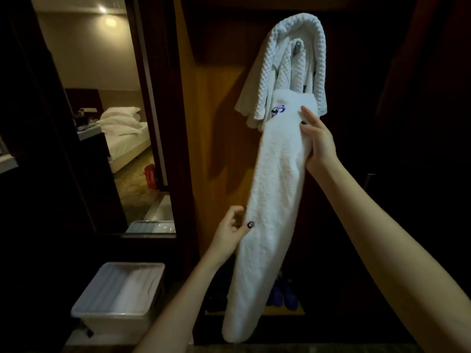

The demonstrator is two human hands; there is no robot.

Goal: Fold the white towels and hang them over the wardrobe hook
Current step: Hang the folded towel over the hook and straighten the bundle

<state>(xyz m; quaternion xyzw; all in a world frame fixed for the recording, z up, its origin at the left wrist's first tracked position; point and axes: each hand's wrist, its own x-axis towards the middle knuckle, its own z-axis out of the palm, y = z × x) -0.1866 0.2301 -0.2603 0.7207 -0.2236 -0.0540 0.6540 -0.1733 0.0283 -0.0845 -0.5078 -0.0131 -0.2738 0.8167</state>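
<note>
Pinching one folded towel (pixel 275 200), left grip (pixel 229 233) and right grip (pixel 319 143) hold it before one waffle towel (pixel 276 47).

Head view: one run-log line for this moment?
right hand grips folded towel upper part | left hand pinches its left edge | hook holds waffle-weave cloth | towel not yet hung

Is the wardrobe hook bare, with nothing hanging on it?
No, a white waffle-weave towel is draped over the wardrobe hook.

Head view, forward-down, seemingly near dim wardrobe (pixel 216 103).
</note>
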